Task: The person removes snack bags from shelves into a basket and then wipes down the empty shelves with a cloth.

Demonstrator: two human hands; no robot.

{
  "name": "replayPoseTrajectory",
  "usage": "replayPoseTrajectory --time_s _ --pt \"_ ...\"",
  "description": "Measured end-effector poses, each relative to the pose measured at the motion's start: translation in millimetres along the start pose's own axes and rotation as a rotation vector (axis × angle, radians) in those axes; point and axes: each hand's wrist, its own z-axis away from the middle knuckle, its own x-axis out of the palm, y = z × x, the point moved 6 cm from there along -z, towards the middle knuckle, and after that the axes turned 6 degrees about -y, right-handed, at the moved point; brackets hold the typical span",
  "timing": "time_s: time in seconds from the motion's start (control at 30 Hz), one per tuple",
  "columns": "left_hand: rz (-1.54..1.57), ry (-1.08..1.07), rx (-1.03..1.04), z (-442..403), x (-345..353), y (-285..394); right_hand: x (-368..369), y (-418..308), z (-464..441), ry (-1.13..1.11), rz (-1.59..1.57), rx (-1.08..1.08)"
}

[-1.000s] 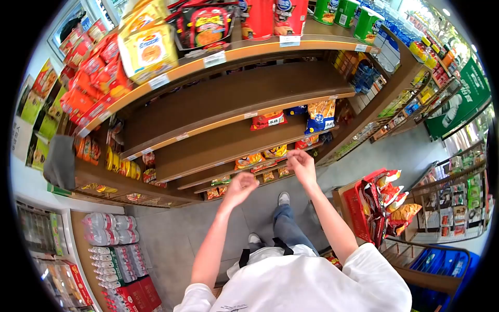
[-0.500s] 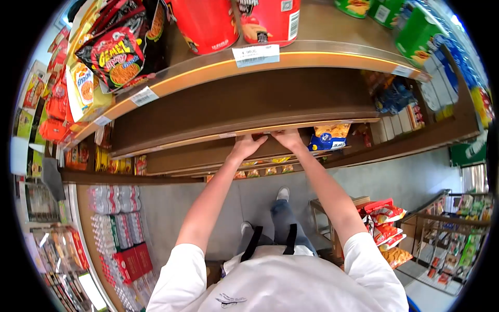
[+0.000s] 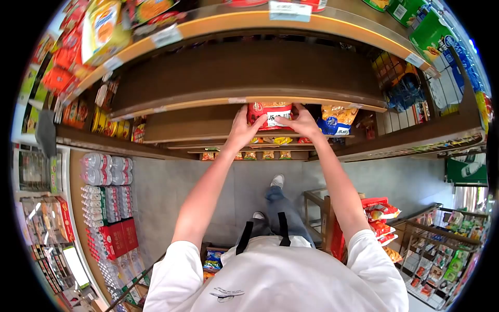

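Between my two hands a red snack bag (image 3: 270,115) with a white label stands at the front of the second shelf, under the brown upper shelf (image 3: 239,70). My left hand (image 3: 246,126) holds its left side, thumb on the front. On its right side is my right hand (image 3: 303,124), with the thumb also on the front; the other fingertips are partly hidden. A blue and orange snack bag (image 3: 335,120) stands just right of my right hand.
Above is a shelf edge with price tags (image 3: 290,11). Lower shelves hold small snack bags (image 3: 267,155). Bottle packs (image 3: 106,169) stand on the left. At the right is a box of red snack bags (image 3: 382,211) beside a wire rack (image 3: 442,249).
My hands, earlier reaching under the upper shelf's edge, are now at the sides of the red bag, which has come into view at the shelf front.
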Motion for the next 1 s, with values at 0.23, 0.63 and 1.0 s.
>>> replayPoseTrajectory --time_s 0.23,0.63,1.0 --pt "0.15 0.068 0.013 114.1 -23.4 14.9 43.5 -45.9 95.5 -0.117 0.067 0.165" --pt "0.531 0.099 -0.101 291.2 -27.4 -17.0 136.7 -38.1 222.8 -0.239 -0.113 0.16" --pt "0.617 -0.032 -0.087 326.2 -9.8 -6.4 143.2 -32.0 291.6 -0.072 -0.366 0.123"
